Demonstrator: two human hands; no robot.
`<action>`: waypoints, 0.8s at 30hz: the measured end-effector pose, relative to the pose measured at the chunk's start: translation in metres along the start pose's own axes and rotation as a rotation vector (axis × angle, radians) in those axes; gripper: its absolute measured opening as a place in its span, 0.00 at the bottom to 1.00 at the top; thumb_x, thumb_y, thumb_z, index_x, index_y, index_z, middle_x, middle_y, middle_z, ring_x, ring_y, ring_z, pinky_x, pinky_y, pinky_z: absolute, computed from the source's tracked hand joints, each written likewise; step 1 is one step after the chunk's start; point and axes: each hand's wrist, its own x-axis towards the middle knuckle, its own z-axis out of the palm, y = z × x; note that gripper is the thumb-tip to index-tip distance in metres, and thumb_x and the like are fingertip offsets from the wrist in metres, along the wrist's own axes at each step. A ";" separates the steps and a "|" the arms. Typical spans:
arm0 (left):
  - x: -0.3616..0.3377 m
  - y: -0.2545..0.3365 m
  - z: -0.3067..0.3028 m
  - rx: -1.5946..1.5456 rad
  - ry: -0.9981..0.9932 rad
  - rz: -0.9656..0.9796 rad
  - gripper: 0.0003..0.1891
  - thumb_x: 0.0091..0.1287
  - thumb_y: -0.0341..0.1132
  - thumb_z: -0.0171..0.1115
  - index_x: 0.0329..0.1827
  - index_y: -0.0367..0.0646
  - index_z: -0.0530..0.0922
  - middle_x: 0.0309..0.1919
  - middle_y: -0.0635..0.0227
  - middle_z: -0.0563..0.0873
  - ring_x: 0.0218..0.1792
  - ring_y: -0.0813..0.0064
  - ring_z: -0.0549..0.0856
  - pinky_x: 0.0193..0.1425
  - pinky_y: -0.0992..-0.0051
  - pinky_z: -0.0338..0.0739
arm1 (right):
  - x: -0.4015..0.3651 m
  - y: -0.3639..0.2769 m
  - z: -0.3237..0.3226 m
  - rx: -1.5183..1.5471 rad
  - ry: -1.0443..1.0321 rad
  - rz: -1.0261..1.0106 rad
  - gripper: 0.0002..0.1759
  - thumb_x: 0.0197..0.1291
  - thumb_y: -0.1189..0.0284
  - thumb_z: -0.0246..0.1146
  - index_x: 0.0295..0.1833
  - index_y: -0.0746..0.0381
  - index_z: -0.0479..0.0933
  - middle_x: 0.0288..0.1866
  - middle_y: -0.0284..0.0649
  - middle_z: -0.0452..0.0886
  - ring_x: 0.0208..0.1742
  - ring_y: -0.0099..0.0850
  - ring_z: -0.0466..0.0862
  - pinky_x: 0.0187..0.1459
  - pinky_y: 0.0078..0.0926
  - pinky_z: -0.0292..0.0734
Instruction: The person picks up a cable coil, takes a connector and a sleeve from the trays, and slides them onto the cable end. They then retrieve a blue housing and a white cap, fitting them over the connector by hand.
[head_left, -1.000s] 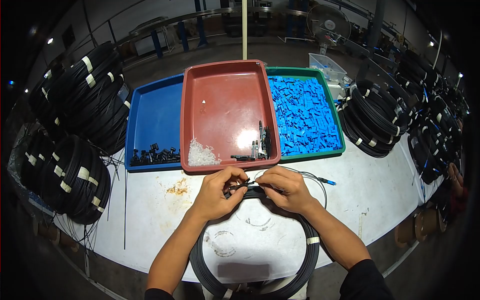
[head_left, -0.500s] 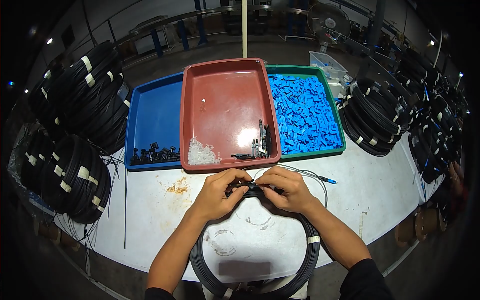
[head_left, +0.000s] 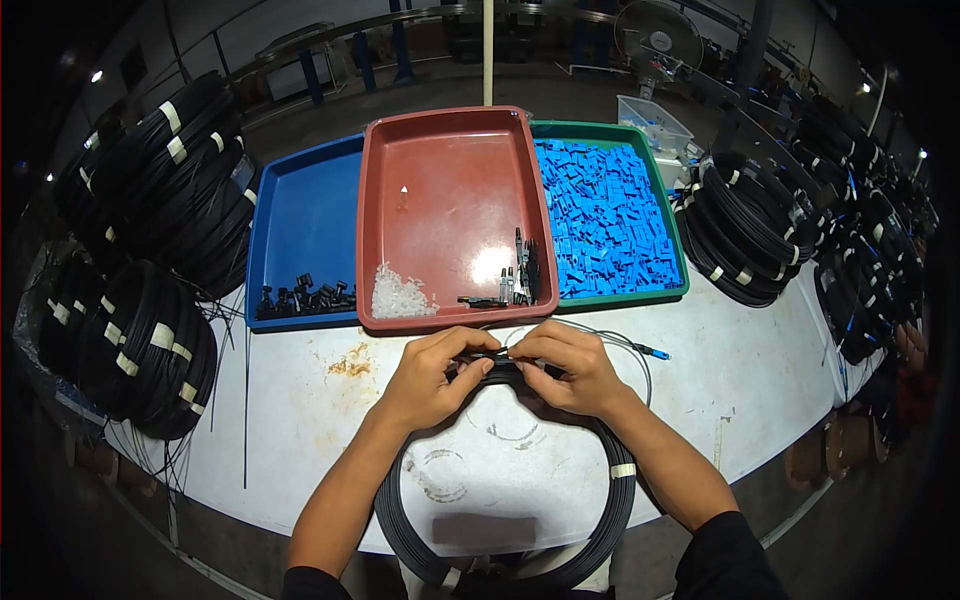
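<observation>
A coil of black cable (head_left: 618, 500) lies at the table's front, held together by pale tape. At its far side my left hand (head_left: 435, 378) is closed, with thumb and fingers pinching a thin black cable end (head_left: 500, 352). Facing it, my right hand (head_left: 568, 368) is closed too, its fingertips meeting the left ones at that cable end. Fingers hide most of the small part between them. To the right of my right hand, a loose cable loop ends in a blue connector (head_left: 654, 353) on the table.
Beyond my hands stand a blue tray (head_left: 310, 190) with black parts, a red tray (head_left: 450, 180) with small white pieces and black connectors, and a green tray (head_left: 672, 225) full of blue parts. Cable coils (head_left: 160, 340) stack at left; more coils (head_left: 745, 235) sit at right.
The whole view has shifted slightly, so everything sits a little higher in the picture. My hands stay together at the cable end, with the fingertips shifting only a little.
</observation>
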 end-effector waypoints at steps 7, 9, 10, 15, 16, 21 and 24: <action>0.000 -0.003 0.000 -0.013 -0.023 0.035 0.10 0.67 0.26 0.70 0.50 0.34 0.85 0.41 0.58 0.91 0.40 0.70 0.92 0.45 0.73 0.85 | 0.000 0.000 0.002 -0.015 0.021 0.003 0.10 0.52 0.80 0.77 0.40 0.66 0.86 0.35 0.42 0.86 0.34 0.34 0.86 0.34 0.28 0.80; 0.000 -0.004 0.001 -0.018 -0.028 0.033 0.10 0.68 0.26 0.70 0.50 0.33 0.85 0.41 0.58 0.91 0.39 0.70 0.92 0.45 0.74 0.85 | 0.000 0.000 0.001 -0.056 0.014 -0.003 0.10 0.54 0.75 0.78 0.41 0.63 0.86 0.36 0.40 0.86 0.33 0.35 0.87 0.35 0.29 0.82; -0.001 -0.004 0.001 -0.021 -0.033 0.030 0.10 0.68 0.26 0.69 0.50 0.33 0.85 0.41 0.57 0.91 0.39 0.71 0.92 0.45 0.74 0.85 | 0.000 0.000 0.001 -0.056 0.013 -0.001 0.10 0.54 0.75 0.78 0.41 0.63 0.86 0.36 0.40 0.86 0.33 0.35 0.87 0.35 0.29 0.82; -0.001 -0.005 0.001 -0.037 -0.036 0.042 0.09 0.68 0.25 0.69 0.50 0.33 0.85 0.41 0.58 0.91 0.39 0.71 0.92 0.44 0.75 0.86 | -0.001 0.000 0.000 -0.072 0.031 -0.015 0.10 0.53 0.75 0.78 0.40 0.63 0.86 0.35 0.39 0.86 0.33 0.35 0.87 0.34 0.30 0.82; -0.001 -0.006 0.001 -0.039 -0.039 0.046 0.09 0.69 0.24 0.69 0.50 0.33 0.85 0.40 0.58 0.91 0.39 0.72 0.92 0.44 0.75 0.86 | -0.001 0.000 0.000 -0.072 0.031 -0.016 0.10 0.53 0.75 0.78 0.40 0.63 0.86 0.35 0.39 0.86 0.33 0.35 0.87 0.34 0.30 0.82; -0.002 -0.006 0.002 -0.081 -0.036 -0.002 0.11 0.68 0.28 0.70 0.51 0.36 0.85 0.41 0.58 0.91 0.40 0.66 0.91 0.45 0.71 0.85 | -0.001 0.000 0.000 -0.071 0.043 -0.039 0.10 0.53 0.76 0.78 0.41 0.63 0.86 0.36 0.40 0.86 0.34 0.35 0.87 0.35 0.30 0.82; -0.002 -0.006 0.002 -0.085 -0.031 -0.001 0.10 0.68 0.28 0.70 0.51 0.36 0.85 0.41 0.58 0.91 0.40 0.66 0.91 0.45 0.71 0.86 | -0.001 0.000 0.000 -0.067 0.048 -0.030 0.11 0.53 0.75 0.78 0.41 0.63 0.86 0.36 0.40 0.86 0.35 0.35 0.87 0.35 0.30 0.83</action>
